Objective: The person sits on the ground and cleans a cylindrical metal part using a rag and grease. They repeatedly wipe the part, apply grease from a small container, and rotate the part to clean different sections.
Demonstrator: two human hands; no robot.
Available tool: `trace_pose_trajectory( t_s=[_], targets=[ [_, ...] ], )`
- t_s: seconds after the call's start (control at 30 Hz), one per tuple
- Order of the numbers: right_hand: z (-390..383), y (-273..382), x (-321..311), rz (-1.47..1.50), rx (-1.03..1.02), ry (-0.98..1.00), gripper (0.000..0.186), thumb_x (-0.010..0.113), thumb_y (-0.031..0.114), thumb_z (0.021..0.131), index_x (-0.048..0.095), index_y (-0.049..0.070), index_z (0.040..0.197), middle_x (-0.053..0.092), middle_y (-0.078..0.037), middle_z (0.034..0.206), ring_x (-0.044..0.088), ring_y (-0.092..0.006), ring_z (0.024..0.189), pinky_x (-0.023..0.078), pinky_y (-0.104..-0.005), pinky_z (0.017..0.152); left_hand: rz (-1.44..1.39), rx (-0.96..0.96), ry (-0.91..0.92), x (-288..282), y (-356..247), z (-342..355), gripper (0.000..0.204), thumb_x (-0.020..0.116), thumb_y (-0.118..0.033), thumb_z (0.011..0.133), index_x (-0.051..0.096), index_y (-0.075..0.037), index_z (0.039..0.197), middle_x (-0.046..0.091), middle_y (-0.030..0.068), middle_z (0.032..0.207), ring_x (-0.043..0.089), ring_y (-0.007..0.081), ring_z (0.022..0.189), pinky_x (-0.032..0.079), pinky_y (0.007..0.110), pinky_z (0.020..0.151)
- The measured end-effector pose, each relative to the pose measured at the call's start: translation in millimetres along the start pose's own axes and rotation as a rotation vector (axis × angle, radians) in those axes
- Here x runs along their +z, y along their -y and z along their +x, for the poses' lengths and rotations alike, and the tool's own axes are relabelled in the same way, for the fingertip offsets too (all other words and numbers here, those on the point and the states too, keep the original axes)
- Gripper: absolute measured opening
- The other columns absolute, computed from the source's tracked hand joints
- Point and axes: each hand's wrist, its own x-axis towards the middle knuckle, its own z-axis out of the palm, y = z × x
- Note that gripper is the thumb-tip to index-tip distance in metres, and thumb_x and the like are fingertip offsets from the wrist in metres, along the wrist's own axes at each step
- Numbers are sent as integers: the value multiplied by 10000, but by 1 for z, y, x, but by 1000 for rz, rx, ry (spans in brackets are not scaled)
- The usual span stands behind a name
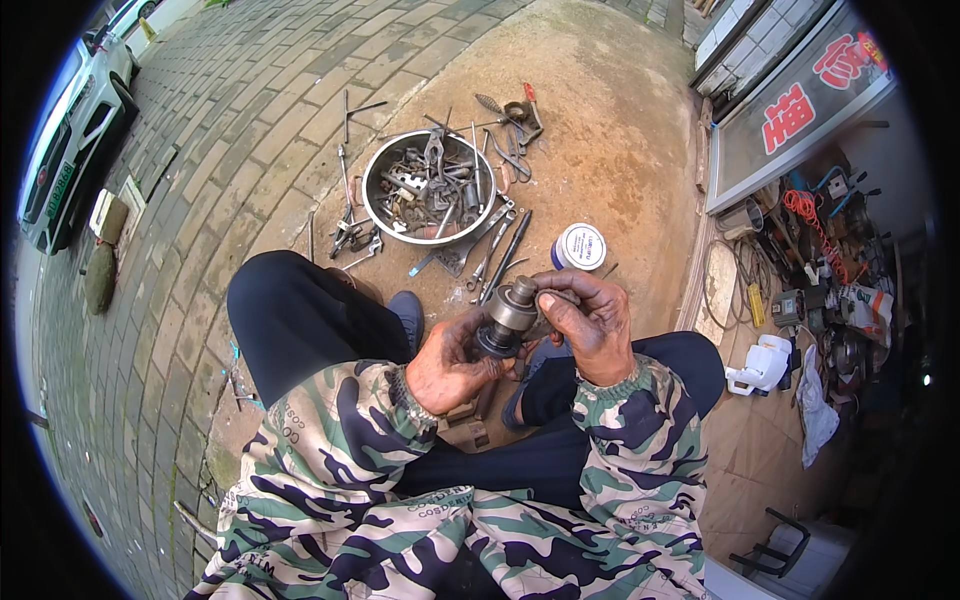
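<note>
My left hand (447,362) is wrapped round a greasy stepped metal shaft part (514,308) above my lap. The part has a narrow stub on top, a shiny wide ring like a bearing in the middle and a black round base. It stands slightly tilted. Close against its right side, my right hand (598,325) is closed, thumb and fingers pinched together. Something dark and thin seems to be between those fingers, but its kind is hard to see. Both hands are smeared with dark grease.
Ahead stands a metal basin (372,190) heaped with tools and parts. Wrenches (490,250), pliers (512,155) and rods lie round it. A white-lidded tub (581,246) is beyond my right hand. Cluttered equipment (800,300) and a white jug (762,364) stand at right; a car (75,130) is far left.
</note>
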Motion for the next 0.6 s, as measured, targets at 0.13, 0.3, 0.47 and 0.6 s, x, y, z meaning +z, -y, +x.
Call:
trace_pose_trajectory(
  t_s=[0.13,0.3,0.47,0.6],
  targets=[
    [0,-2,0,-7,3,-6,210,667,144,923,708,-24,1044,617,-1,666,526,-55,595,412,-246,541,-58,-36,11,-2,4,0,498,763,-120,891,537,20,1312,683,79,1090,655,137,947,557,286,859],
    [-1,2,0,-20,17,1,223,670,158,920,709,-24,1043,607,1,652,524,-56,592,411,-250,541,-113,-41,14,-1,3,-2,498,757,-104,892,533,19,1319,687,84,1078,660,143,935,564,295,852],
    [-3,0,-1,-15,44,8,226,665,153,922,705,-25,1054,610,8,682,519,-51,614,415,-243,557,-144,-23,8,-3,3,-4,623,819,-218,845,519,24,1335,690,98,1060,654,139,907,555,278,809],
    [-1,-4,-5,-27,57,-69,230,662,144,922,699,-32,1065,617,7,730,521,-60,666,435,-243,598,-164,93,-106,-7,-14,-2,562,786,-124,820,522,35,1290,677,142,1005,646,184,828,530,307,741]
  ],
)
